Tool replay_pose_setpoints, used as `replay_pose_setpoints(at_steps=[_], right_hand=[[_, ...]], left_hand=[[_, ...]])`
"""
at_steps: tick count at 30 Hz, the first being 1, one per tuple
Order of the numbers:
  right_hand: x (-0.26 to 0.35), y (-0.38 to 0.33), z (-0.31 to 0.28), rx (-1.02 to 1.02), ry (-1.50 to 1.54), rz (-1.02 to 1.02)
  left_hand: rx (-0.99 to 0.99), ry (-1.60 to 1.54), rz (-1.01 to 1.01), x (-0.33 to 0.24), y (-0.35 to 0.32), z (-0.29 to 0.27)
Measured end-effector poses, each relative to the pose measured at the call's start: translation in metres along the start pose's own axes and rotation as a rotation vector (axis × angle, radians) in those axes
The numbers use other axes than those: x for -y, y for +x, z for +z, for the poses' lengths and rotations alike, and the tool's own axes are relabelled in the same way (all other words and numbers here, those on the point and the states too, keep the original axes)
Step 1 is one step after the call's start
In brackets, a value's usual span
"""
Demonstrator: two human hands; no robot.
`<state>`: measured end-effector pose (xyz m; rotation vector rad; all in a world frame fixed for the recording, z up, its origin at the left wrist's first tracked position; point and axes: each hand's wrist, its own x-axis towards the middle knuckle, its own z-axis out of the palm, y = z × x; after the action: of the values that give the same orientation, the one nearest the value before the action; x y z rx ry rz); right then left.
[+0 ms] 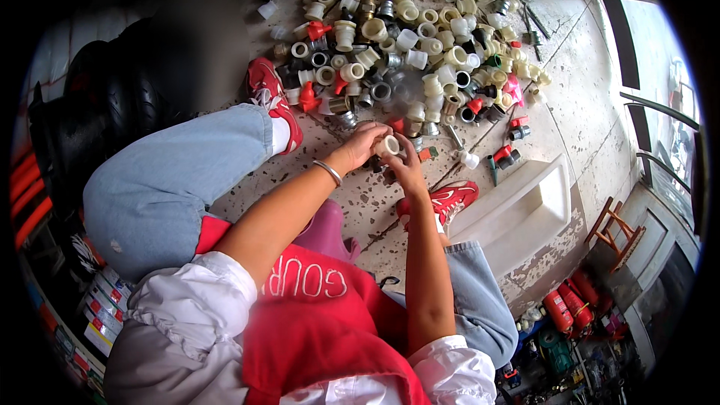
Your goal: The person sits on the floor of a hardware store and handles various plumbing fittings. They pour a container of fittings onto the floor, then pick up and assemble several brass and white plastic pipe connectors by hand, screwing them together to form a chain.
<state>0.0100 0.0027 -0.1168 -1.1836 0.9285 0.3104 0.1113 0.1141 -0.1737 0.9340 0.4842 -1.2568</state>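
My left hand [364,143] and my right hand [406,166] meet over the speckled floor, both closed around a small cream plastic pipe fitting [387,145] held between them. A silver bangle sits on my left wrist. Just beyond my hands lies a big spread of pipe fittings [420,45]: cream, white and grey couplings, metal pieces and a few red-handled valves. More small fittings lie on the floor under my hands, partly hidden. My knees in blue jeans and my red shoes [271,97] flank the hands.
A white plastic tray [525,206] lies on the floor to the right, beside my right shoe [446,199]. Black tyres [105,112] stack at the left. Red extinguishers [566,307] and a wooden stool [616,229] stand at the lower right.
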Motion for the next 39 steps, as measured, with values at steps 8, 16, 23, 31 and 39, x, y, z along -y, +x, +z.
replay_pose_setpoints(at_steps=[8,16,23,31,39], right_hand=[[-0.028,0.010,-0.024,-0.473,0.137,-0.026],[-0.014,-0.003,-0.072,-0.582,0.403,0.000],[0.007,-0.060,-0.175,-0.721,1.685,-0.657],[0.018,-0.021,-0.088,-0.408,1.283,-0.287],[0.029,0.005,0.024,-0.465,0.034,-0.323]], left_hand=[[-0.217,0.621,0.393,0.008,-0.005,0.005],[-0.323,0.891,0.405,0.012,-0.015,0.001],[-0.277,0.874,0.446,0.005,-0.015,0.000],[-0.003,0.275,0.038,0.009,-0.015,0.044],[0.121,-0.158,-0.269,-0.003,-0.015,0.037]])
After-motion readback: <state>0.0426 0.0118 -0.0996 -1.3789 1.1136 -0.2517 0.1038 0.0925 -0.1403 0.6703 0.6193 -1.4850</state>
